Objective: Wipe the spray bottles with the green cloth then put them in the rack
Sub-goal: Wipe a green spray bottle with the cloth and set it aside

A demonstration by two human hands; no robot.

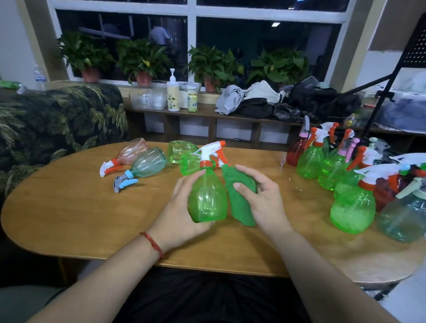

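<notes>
My left hand (178,213) grips a green spray bottle (208,197) upright above the wooden table (82,216); its white and orange trigger head points left. My right hand (261,200) holds the green cloth (239,199), pressed against the bottle's right side. On the table's left lie a pink bottle (130,153) and a pale blue bottle (148,163) on their sides, with two more green bottles (183,151) lying behind the held one. Several green, red and blue spray bottles (351,206) stand at the right. No rack is clearly visible.
A leaf-patterned sofa (62,120) sits at the left. Behind the table runs a low shelf (209,114) with a clear bin, a pump bottle, a can and piled clothes. Potted plants line the window sill. A black stand (391,78) rises at the right.
</notes>
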